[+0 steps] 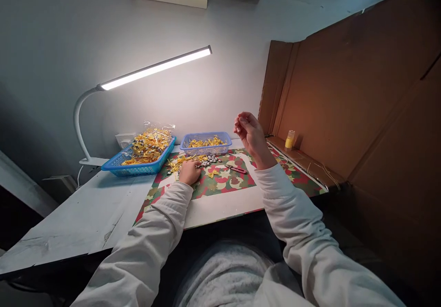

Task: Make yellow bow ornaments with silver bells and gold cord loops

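My left hand (190,173) rests on the patterned sheet at the near edge of a pile of yellow ribbon bows (178,164). Its fingers curl down beside a cluster of small silver bells (208,160); what they hold, if anything, is hidden. Raised above the table, my right hand (251,133) has its fingers pinched together. Whatever is in that pinch is too small to make out. One loose yellow bow (213,174) lies to the right of my left hand. Farther right is a red-handled tool (237,169), perhaps a small cutter.
A blue basket (138,169) heaped with yellow bows and a plastic bag stands at left. Behind the pile sits a bluish-purple basket (206,150) of yellow pieces. A lamp (156,69) reaches overhead. A yellow-filled bottle (290,140) stands by the cardboard wall (344,96) at right.
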`<move>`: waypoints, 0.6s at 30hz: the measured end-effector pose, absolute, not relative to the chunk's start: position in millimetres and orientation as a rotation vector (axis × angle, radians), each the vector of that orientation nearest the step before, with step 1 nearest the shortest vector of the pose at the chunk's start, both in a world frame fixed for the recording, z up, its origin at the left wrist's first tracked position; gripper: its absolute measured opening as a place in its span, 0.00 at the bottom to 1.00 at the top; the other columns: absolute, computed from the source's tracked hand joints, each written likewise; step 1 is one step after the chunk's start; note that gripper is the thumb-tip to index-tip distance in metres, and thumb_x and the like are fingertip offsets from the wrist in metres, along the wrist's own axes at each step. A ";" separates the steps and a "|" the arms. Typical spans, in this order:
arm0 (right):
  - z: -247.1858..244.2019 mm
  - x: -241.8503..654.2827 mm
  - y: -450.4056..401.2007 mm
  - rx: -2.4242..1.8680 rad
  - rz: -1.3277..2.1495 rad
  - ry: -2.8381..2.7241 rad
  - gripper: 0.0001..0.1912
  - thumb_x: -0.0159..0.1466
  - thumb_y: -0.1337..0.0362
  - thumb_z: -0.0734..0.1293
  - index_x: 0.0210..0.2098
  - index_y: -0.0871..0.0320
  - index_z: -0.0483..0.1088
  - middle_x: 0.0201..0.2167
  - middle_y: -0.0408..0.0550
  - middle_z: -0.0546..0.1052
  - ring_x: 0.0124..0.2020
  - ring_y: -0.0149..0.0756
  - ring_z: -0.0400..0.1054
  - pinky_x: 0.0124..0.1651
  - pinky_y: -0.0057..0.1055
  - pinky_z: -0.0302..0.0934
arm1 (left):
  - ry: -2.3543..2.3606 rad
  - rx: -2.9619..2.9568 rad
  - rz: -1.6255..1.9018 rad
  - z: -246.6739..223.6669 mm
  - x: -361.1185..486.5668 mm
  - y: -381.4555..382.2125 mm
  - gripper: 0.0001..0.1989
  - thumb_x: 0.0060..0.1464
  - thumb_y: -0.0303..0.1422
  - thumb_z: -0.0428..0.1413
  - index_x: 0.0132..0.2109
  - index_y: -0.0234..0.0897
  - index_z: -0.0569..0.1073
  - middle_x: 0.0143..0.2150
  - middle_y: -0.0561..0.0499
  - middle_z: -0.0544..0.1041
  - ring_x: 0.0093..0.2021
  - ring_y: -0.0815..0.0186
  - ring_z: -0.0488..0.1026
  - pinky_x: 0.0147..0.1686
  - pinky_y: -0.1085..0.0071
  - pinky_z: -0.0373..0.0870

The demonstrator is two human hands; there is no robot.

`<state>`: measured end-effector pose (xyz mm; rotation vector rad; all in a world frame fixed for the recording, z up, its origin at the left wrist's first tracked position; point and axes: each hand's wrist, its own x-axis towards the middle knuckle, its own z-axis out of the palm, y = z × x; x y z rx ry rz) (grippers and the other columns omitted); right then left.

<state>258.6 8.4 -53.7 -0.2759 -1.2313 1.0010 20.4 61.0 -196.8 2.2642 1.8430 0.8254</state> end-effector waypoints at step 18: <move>-204.7 202.1 64.8 -1.096 0.992 -1.579 0.16 0.69 0.58 0.65 0.51 0.61 0.69 0.49 0.51 0.73 0.45 0.37 0.71 0.47 0.39 0.70 | 1.922 2.369 0.757 -199.5 37.2 59.3 0.13 0.59 0.41 0.57 0.44 0.35 0.75 0.51 0.45 0.73 0.56 0.55 0.66 0.58 0.50 0.61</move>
